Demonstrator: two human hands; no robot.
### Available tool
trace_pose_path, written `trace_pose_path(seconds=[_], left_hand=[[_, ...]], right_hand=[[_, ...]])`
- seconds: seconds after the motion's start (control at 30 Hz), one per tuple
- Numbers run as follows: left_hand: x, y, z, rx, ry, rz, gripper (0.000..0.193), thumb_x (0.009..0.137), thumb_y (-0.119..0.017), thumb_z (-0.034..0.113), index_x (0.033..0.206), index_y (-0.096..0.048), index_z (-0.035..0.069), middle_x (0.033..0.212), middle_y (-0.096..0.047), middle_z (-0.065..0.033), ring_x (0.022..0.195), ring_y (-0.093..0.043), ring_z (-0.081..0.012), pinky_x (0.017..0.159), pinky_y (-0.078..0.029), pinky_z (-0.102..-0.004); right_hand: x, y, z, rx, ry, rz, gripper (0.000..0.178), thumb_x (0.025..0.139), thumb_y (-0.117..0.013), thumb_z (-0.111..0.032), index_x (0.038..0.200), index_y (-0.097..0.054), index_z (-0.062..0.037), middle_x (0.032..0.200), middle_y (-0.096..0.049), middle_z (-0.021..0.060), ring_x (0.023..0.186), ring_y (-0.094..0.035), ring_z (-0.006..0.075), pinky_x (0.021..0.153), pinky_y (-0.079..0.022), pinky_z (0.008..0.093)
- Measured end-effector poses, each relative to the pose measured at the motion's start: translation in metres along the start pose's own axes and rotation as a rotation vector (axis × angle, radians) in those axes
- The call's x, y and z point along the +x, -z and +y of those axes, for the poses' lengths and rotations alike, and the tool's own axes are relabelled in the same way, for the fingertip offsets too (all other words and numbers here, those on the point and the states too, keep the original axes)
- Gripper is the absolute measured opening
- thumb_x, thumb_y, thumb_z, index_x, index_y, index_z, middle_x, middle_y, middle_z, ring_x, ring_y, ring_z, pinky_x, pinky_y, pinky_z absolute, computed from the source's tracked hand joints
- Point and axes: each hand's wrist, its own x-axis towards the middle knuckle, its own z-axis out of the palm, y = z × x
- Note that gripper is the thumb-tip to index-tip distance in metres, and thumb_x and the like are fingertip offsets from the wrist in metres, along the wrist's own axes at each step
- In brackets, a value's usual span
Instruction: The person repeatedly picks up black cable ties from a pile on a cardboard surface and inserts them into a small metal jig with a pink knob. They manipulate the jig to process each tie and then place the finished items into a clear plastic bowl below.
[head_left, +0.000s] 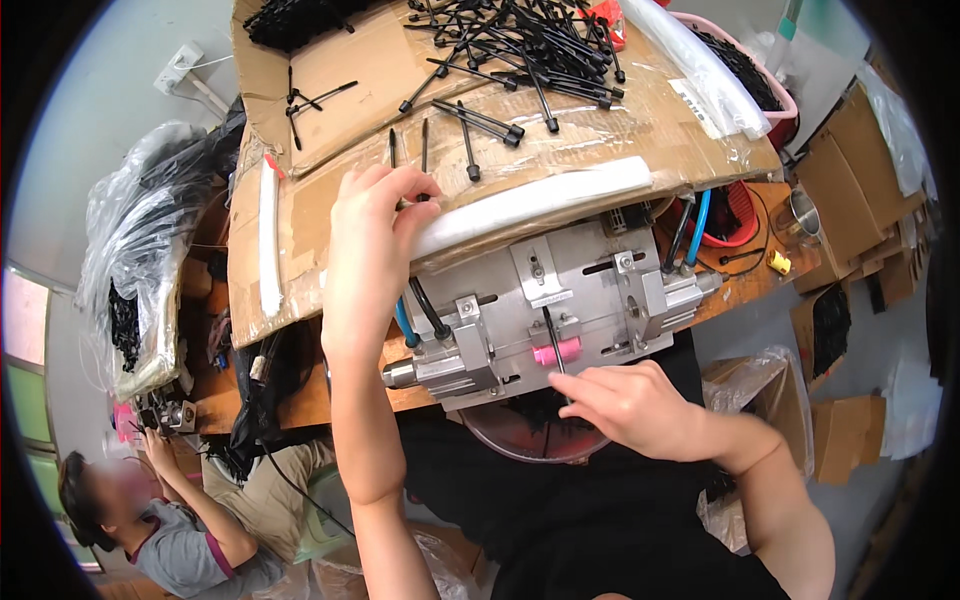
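Observation:
My left hand [375, 225] is closed in a pinch at the front of a tape-covered cardboard sheet [340, 270]. Two thin black rods [424, 145] stick out beyond its fingertips, their thick ends partly hidden by the fingers. Lower right, my right hand [635, 405] pinches the near end of another black rod [549, 328]. That rod's far end meets the middle of a silver metal fixture [500, 265], passing beside a bright pink cylindrical piece [566, 351]. Many loose black rods with thick heads [540, 50] lie heaped on the cardboard.
A white padded strip [540, 205] edges the cardboard. Blue air hoses [701, 225] run to the fixture. Beneath it sits a round reddish bowl [520, 440]. A red basket [742, 215] and metal cup [799, 215] stand right. Lower left, another person [190, 540] works at a small device.

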Motion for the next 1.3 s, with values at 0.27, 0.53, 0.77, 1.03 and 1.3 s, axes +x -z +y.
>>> trace_pose_path(seconds=[0.27, 0.53, 0.77, 1.03, 1.3], left_hand=[[-0.043, 0.012, 0.016, 0.010, 0.078, 0.106, 0.017, 0.077, -0.070, 0.000, 0.093, -0.067, 0.004, 0.086, -0.063, -0.0069, 0.077, -0.053, -0.0204, 0.072, -0.046, -0.0311], [-0.069, 0.008, 0.060, -0.104, 0.137, 0.190, 0.020, 0.076, -0.072, 0.000, 0.095, -0.066, 0.006, 0.094, -0.063, -0.0092, 0.091, -0.057, -0.0286, 0.078, -0.047, -0.0383], [-0.080, 0.010, 0.068, -0.078, 0.150, 0.185, 0.022, 0.075, -0.073, 0.000, 0.095, -0.067, 0.006, 0.094, -0.062, -0.0080, 0.091, -0.056, -0.0271, 0.077, -0.046, -0.0365], [-0.097, 0.010, 0.071, -0.081, 0.168, 0.194, 0.028, 0.074, -0.074, -0.003, 0.100, -0.068, 0.006, 0.095, -0.062, -0.0097, 0.092, -0.056, -0.0275, 0.078, -0.047, -0.0385], [-0.140, -0.023, 0.100, -0.129, 0.159, 0.038, 0.075, 0.072, -0.075, -0.004, 0.142, -0.046, -0.003, 0.088, -0.056, -0.0084, 0.084, -0.051, -0.0252, 0.081, -0.043, -0.0375]], right_hand=[[-0.021, -0.001, -0.009, 0.073, 0.019, 0.199, 0.038, 0.075, -0.078, -0.003, 0.109, -0.062, 0.0032, 0.090, -0.067, 0.0121, 0.070, -0.064, 0.0239, 0.062, -0.054, 0.0330], [-0.027, -0.052, 0.010, -0.008, -0.126, 0.314, 0.064, 0.076, -0.077, -0.002, 0.135, -0.052, 0.0033, 0.064, -0.055, 0.0067, 0.056, -0.056, 0.0196, 0.053, -0.046, 0.0337], [-0.021, -0.049, 0.012, -0.085, -0.127, 0.245, 0.064, 0.074, -0.077, -0.002, 0.133, -0.054, 0.0021, 0.063, -0.055, 0.0062, 0.056, -0.058, 0.0198, 0.051, -0.046, 0.0339], [0.001, -0.004, -0.003, -0.139, -0.083, 0.162, 0.048, 0.079, -0.075, -0.011, 0.123, -0.059, -0.0006, 0.074, -0.062, 0.0062, 0.062, -0.063, 0.0222, 0.053, -0.049, 0.0331], [0.188, 0.059, 0.102, -0.822, -0.124, 0.394, 0.010, 0.080, -0.063, -0.007, 0.085, -0.070, -0.0019, 0.095, -0.066, 0.0139, 0.084, -0.067, 0.0296, 0.072, -0.056, 0.0398]])
